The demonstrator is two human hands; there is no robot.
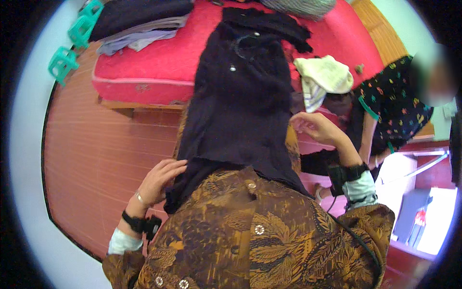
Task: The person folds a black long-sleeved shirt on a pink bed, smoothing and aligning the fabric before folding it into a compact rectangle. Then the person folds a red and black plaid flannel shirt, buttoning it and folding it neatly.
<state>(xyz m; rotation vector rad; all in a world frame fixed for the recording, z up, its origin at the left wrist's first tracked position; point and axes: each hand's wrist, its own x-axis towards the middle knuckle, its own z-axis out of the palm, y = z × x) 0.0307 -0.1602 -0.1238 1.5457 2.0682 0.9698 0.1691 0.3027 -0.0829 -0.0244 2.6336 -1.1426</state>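
A black garment [245, 97] with two small pale buttons or studs stretches from my lap onto the red mattress. Its lower edge lies against my brown patterned clothing, and one black sleeve [288, 30] spreads to the far right. My left hand [160, 180] rests at the garment's near left edge, fingers extended against the cloth and not visibly gripping. Beside the right edge, my right hand [316, 127] has loosely curled fingers; whether they pinch the cloth is unclear. A pale yellow cloth [325, 77] with a striped corner sits beyond my right hand.
On the red mattress [144, 74], a stack of folded clothes [144, 23] stands at far left, and a grey striped cloth [303, 7] at the back. Another person [393, 104] is close on the right. Green plastic stools [64, 64] stand by the left wall. Reddish flooring [104, 151] shows at left.
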